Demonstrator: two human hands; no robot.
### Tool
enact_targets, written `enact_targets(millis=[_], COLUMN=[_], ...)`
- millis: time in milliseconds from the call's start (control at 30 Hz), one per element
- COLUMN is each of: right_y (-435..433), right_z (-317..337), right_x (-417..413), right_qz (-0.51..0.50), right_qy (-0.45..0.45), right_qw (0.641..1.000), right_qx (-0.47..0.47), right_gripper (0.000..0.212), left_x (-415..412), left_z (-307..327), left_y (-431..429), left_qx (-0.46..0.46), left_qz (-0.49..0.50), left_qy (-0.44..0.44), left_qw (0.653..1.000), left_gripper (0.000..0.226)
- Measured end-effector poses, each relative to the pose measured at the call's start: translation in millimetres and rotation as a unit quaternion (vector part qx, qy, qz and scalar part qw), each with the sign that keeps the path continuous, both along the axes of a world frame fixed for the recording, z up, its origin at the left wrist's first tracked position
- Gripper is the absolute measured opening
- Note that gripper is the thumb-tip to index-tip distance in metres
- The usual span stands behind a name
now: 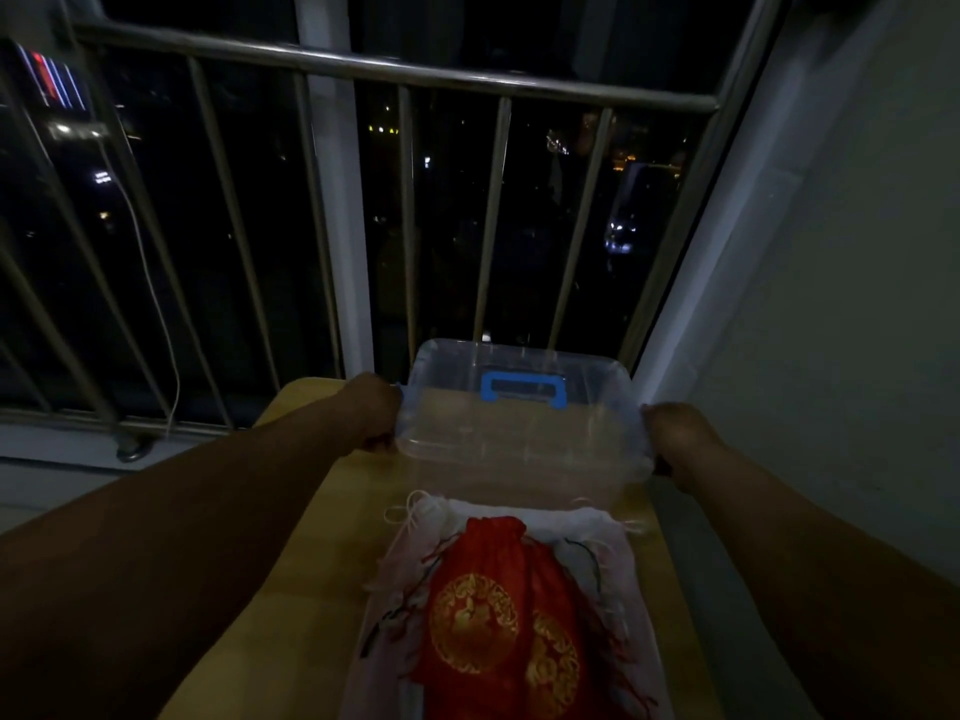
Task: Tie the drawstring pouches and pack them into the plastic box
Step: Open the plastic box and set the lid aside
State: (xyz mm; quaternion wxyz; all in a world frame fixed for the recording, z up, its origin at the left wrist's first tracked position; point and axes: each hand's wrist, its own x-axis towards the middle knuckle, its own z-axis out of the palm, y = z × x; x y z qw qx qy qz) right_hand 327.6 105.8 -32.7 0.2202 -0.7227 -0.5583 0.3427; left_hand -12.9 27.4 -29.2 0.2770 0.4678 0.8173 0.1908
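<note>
Your left hand [376, 413] and right hand [675, 439] each grip a side of the box [519, 444], frame centre. Pouches [483, 615] lie unpacked on the worktop [311, 589] just below. Likely step: positioning the box; next calls for freeing both hands to tie them.

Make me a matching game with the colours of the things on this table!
Things:
1 box
2 handle
3 top pouch
4 table

Colours:
a blue
b yellow-brown
c clear
d red and gold

Pairs: 1-c, 2-a, 3-d, 4-b
</note>
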Motion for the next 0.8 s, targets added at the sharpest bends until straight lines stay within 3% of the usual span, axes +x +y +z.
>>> enact_targets(millis=[67, 133, 200, 300, 433, 567, 800], right_y=[-3.2, -5.0, -8.8, -18.3, -25.4, -30.4, -49.5], right_z=[-0.3, 10.7, 21.5, 28.4, 49.6, 79.6, 79.8], right_x=[4.8, 6.3, -0.2, -12.6, -15.0, -17.5, -24.1], right_qz=[0.015, 0.003, 0.049, 0.031, 0.002, -0.013, -0.015], right_qy=[-0.066, -0.141, -0.154, -0.032, -0.019, 0.003, 0.012], right_qw=[0.997, 0.990, 0.985, 0.997, 0.994, 0.992, 0.995], right_qx=[-0.020, 0.030, 0.064, 0.063, 0.106, 0.123, 0.103], right_gripper=[0.037, 0.038, 0.045, 0.062, 0.061, 0.046, 0.044], left_x=[-7.7, -7.2, -4.1, 8.6, 11.9, 10.4, 7.9], left_z=[-3.8, 2.8, 6.1, 11.0, 23.8, 53.1, 65.0], left_y=[-3.7, -4.4, 1.3, 1.2, -5.9, -18.0, -56.7], left_qx=[0.041, 0.127, 0.174, 0.136, 0.173, 0.242, 0.165], left_qz=[0.003, 0.038, 0.016, -0.004, -0.002, 0.009, -0.028], left_qy=[0.052, 0.023, 0.024, 0.004, 0.031, -0.029, -0.100], left_qw=[0.998, 0.991, 0.984, 0.991, 0.985, 0.970, 0.981], left_gripper=[0.033, 0.028, 0.046, 0.057, 0.041, 0.022, 0.030])
